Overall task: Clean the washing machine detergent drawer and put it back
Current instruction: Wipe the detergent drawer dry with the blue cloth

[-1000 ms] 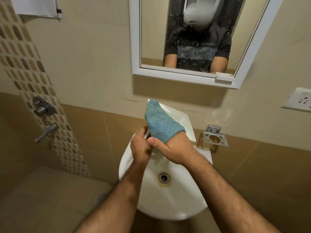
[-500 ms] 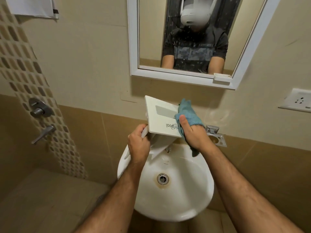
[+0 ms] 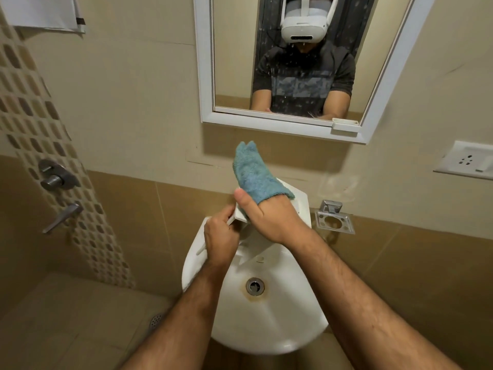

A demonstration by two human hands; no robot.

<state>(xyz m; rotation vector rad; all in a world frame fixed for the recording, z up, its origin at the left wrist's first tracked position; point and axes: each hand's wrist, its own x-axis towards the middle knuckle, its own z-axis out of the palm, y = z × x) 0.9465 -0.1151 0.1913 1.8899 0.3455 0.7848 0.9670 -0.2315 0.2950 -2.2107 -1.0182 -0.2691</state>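
Note:
The white detergent drawer (image 3: 300, 201) is held above the back of the white basin (image 3: 266, 324), mostly hidden behind both hands. My left hand (image 3: 220, 236) grips its left end. My right hand (image 3: 269, 217) presses a blue cloth (image 3: 254, 174) against the drawer's front panel, thumb on the near edge, with the cloth's loose end sticking up toward the wall.
A mirror (image 3: 290, 62) hangs on the wall above. A chrome soap holder (image 3: 334, 218) is fixed right of the basin, and a socket plate (image 3: 466, 160) is farther right. Shower valves (image 3: 57, 178) are on the left tiled wall. The basin drain (image 3: 255, 286) lies below the hands.
Half a second ago the cloth was at the drawer's right end with the front panel exposed. My right hand has swept the cloth left across the panel, covering it.

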